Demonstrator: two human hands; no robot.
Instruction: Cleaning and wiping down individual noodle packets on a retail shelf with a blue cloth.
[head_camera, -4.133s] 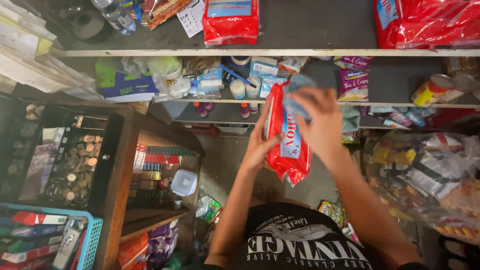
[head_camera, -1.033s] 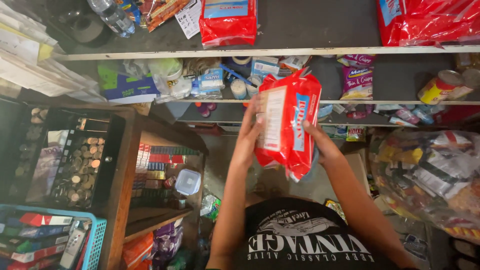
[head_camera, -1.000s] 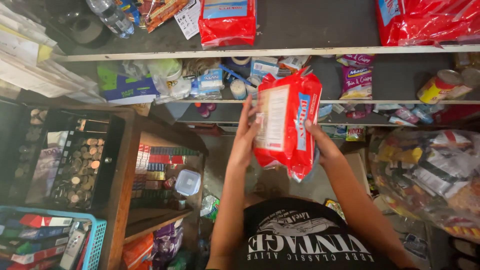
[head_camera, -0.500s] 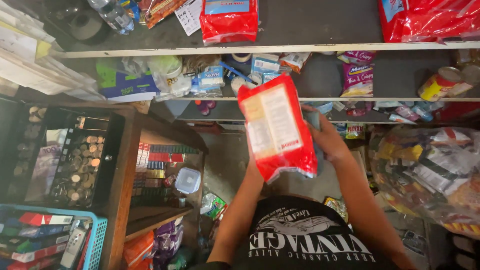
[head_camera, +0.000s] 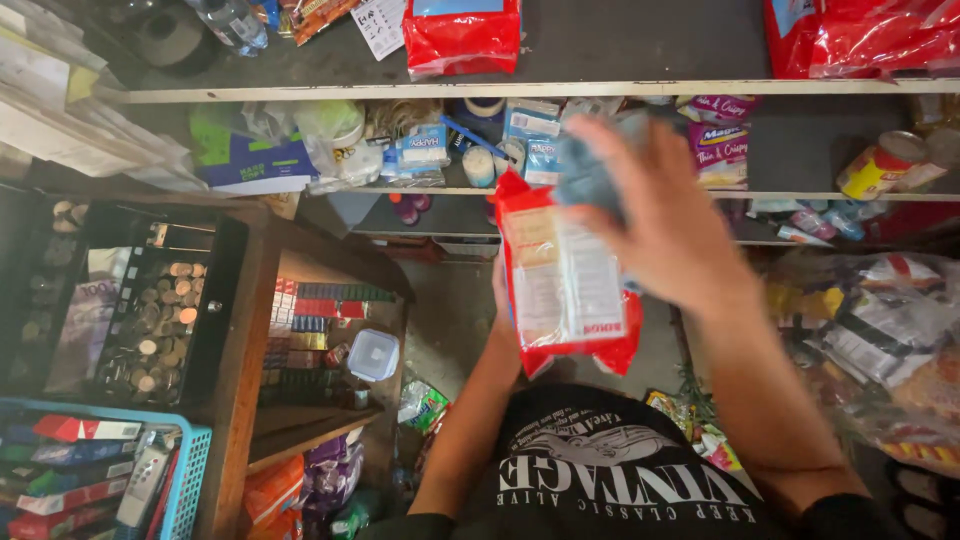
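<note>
Red snack packet (head_camera: 562, 285) – pale printed back showing, upright, held mid-air – blue cloth (head_camera: 590, 175) against top.

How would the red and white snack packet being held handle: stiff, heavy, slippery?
The red and white packet probably flexes; its film looks creased. Likely light, since the left hand supports it from behind. Glossy film may slip under the right hand.

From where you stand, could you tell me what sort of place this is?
Probably a small shop: shelves packed with packaged goods, a drawer of coins, and a red snack packet held in the left hand.
</note>
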